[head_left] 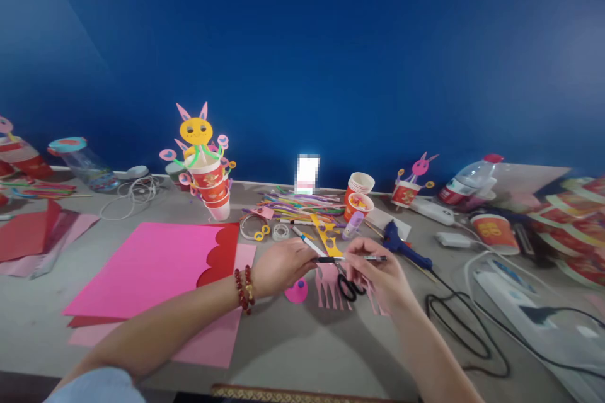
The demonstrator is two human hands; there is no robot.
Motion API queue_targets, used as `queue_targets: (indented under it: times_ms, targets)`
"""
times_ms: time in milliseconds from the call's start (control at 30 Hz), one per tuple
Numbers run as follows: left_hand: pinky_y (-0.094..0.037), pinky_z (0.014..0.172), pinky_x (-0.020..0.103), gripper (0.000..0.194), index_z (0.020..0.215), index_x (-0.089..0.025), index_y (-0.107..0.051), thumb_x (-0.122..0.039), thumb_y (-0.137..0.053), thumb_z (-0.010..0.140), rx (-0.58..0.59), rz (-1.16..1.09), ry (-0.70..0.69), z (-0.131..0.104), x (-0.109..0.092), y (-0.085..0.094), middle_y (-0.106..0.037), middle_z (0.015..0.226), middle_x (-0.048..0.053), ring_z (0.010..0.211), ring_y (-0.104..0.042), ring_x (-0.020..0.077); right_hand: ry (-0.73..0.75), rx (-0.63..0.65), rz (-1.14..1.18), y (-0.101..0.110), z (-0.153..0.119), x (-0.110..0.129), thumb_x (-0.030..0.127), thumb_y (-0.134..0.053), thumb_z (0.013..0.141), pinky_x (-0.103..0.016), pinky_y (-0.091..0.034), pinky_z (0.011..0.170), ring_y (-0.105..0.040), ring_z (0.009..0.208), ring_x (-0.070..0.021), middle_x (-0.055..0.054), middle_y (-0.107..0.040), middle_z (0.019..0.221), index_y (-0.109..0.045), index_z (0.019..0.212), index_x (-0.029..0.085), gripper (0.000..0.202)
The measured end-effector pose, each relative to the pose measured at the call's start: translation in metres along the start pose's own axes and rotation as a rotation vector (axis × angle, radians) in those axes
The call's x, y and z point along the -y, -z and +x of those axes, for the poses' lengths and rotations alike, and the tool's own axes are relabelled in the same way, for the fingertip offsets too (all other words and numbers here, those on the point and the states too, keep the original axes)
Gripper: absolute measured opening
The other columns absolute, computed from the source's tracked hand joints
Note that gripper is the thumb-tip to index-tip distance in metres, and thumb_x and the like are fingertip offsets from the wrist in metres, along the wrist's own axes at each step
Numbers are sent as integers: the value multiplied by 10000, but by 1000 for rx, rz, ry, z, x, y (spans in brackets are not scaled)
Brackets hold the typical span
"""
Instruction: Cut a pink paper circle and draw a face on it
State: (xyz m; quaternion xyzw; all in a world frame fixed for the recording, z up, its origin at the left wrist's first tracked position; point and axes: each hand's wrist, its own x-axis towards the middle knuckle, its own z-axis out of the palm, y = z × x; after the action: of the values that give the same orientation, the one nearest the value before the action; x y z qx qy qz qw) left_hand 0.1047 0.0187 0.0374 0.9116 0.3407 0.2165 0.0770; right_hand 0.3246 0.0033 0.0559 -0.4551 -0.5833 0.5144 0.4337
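A pen [334,259] with a black end and a clear barrel lies level between my hands, above the table. My left hand [286,266] pinches its black end; red bead bracelets circle that wrist. The fingers of my right hand [375,272] are closed round the other part of the pen. Beneath the hands are pink paper pieces cut into strips [331,286] and black-handled scissors [347,288], partly covered by the right hand. A pink paper disc [297,291] with a small purple dot lies just below my left hand.
Pink and red sheets [146,271] lie at left, near a stacked-cup figure with a yellow rabbit face [196,131]. Several coloured sticks [302,204], paper cups [362,182] and a purple glue stick [353,225] sit behind. A blue glue gun [401,245] trails its cord at right.
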Motion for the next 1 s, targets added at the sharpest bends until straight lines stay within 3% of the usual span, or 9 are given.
queue_targets:
  times_ms: [200,367,433,500,567,700,767,867,1000]
  targets:
    - [-462,703,286,245,960,-158,-601,-281,-396,1012,22,13,30,-9,-6,7,-659,863,59,809,-619,195,11,-59,124,-41,2,-19,490,-637,847,-177,-257,364,-345,355,-62,92,-436,425,-495,715,208,342]
    - [-434,626,279,304,878,-171,-583,-355,-382,1014,62,53,84,-31,4,6,-653,778,43,709,-620,191,-56,113,163,-48,-1,-20,540,-572,870,-189,-265,342,-383,340,-78,69,-503,449,-516,761,216,346]
    - [-422,606,279,343,846,-174,-573,-374,-354,1019,66,78,125,-45,13,7,-638,728,38,674,-611,192,-25,-25,219,-31,-1,-13,531,-600,846,-195,-243,337,-357,331,-77,75,-459,424,-511,727,223,342]
    - [-407,574,273,384,833,-173,-560,-336,-279,1038,63,104,185,-61,23,9,-622,694,30,633,-597,184,78,-283,272,-9,0,-4,505,-628,826,-203,-225,340,-318,323,-76,94,-361,396,-510,709,232,320]
    - [-409,573,266,384,831,-176,-554,-307,-262,1043,70,124,226,-71,32,8,-617,690,18,631,-598,174,111,-356,262,7,2,1,479,-636,824,-215,-274,363,-374,347,-89,77,-406,404,-526,728,234,286]
    - [-448,669,286,283,856,-178,-578,-313,-390,1017,88,179,259,-67,43,-5,-645,787,32,745,-625,190,-181,-5,121,-9,5,-11,503,-681,772,-184,-251,323,-434,352,-88,18,-619,530,-565,854,213,323]
    - [-462,717,305,236,868,-170,-593,-305,-449,997,90,212,263,-59,47,-14,-643,825,51,798,-624,204,-192,132,64,-29,5,-25,473,-692,761,-172,-332,361,-471,399,-74,6,-652,605,-573,822,190,312]
    - [-474,774,335,175,927,-159,-599,-313,-524,963,81,257,272,-51,50,-18,-625,876,75,872,-608,225,-176,215,-44,-50,5,-43,392,-669,780,-158,-365,367,-488,424,-63,27,-634,665,-624,874,182,234]
    - [-481,818,382,172,1034,-161,-580,-303,-541,945,73,274,255,-59,39,-5,-609,974,96,954,-571,254,-134,246,-108,-56,9,-54,300,-637,760,-170,-395,371,-506,471,-87,29,-614,681,-653,870,183,161]
